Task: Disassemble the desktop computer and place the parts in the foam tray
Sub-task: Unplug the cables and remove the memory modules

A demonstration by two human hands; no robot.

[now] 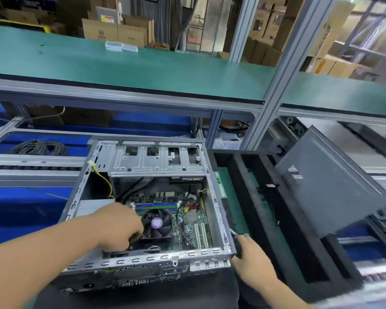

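Left hand (pixel 117 228) reaches into the open computer case (pixel 218 224), fingers curled by the fan (pixel 157 223); right hand (pixel 252 255) grips a dark tool handle (pixel 238 246) at the case's near right corner.

You have a single wide-angle view from your head, looking forward and down over the open computer case (pixel 147 201), close enough that your forearms enter from the bottom edge. It faces across the bench toward the green shelf (pixel 143 70) and stacked cartons behind. The foam tray (pixel 265 208) lies on the right, and straight lines bend toward the frame's edges.
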